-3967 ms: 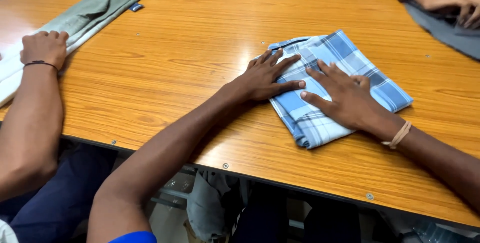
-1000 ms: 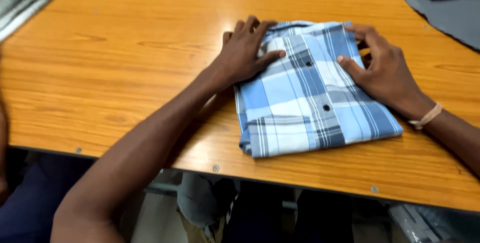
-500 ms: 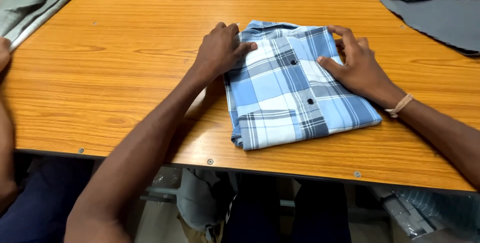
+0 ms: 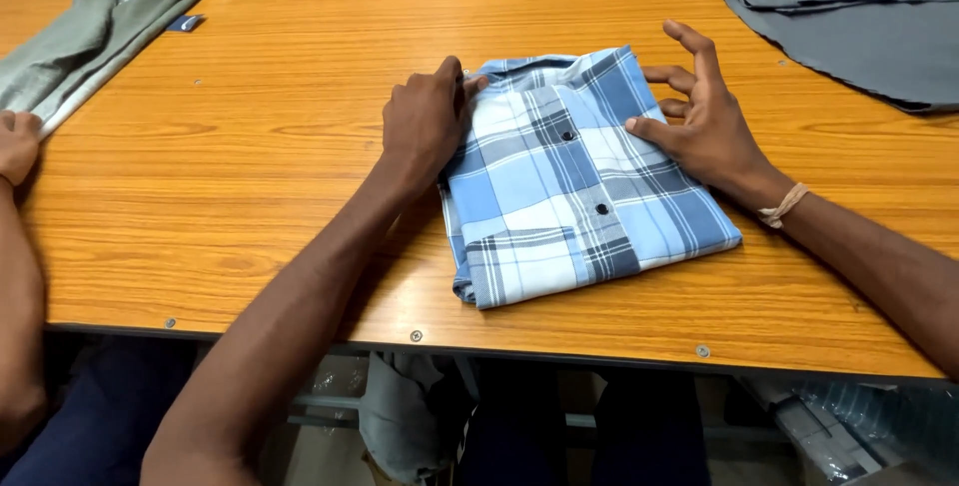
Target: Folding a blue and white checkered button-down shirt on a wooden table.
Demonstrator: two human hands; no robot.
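A folded blue and white plaid shirt (image 4: 569,181) lies button side up on the orange wooden table (image 4: 250,146), near its front edge. My left hand (image 4: 425,126) rests on the shirt's left edge near the collar, fingers curled against the cloth. My right hand (image 4: 704,121) touches the shirt's right edge with thumb and fingertips, its other fingers spread and raised. A thin band circles my right wrist.
A grey garment (image 4: 859,21) lies spread at the far right. A folded green and white garment (image 4: 95,31) lies at the far left, with another person's hand (image 4: 18,146) and forearm beside it. The table's front edge runs just below the shirt.
The shirt now lies folded with its buttoned front up; four seconds ago both palms pressed flat on it. My right fingers have since lifted and spread, and my left hand has curled at the collar.
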